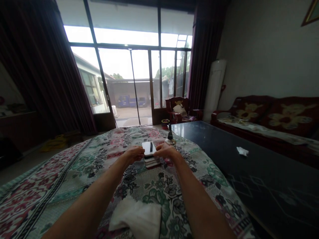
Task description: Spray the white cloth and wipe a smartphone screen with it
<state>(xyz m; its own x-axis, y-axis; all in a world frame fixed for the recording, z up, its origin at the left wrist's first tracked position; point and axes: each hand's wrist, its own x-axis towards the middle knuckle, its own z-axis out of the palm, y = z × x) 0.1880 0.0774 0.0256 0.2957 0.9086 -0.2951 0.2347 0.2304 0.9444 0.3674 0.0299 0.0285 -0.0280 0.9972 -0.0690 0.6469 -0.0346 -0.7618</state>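
A white smartphone (pixel 149 149) lies face up at the top of a small stack of flat, phone-like slabs (pixel 152 162) on the flowered tablecloth (pixel 159 186). My left hand (pixel 136 153) grips its left edge, the fingers closed against it. On the opposite edge my right hand (pixel 165 150) holds the same phone between thumb and fingers. Whether the phone rests on the stack or is slightly raised, I cannot tell. Just behind my right hand stands a bottle with a dark, narrow top (pixel 170 134). A crumpled white cloth (pixel 137 217) lies between my forearms, close to me.
To the right is a dark, glossy table (pixel 209 146) with a crumpled white tissue (pixel 242 151) on it. Beyond it stand a wooden sofa (pixel 251 109) and an armchair (pixel 183 109). Large glass doors (pixel 124 83) and dark curtains (pixel 50 59) close off the far side.
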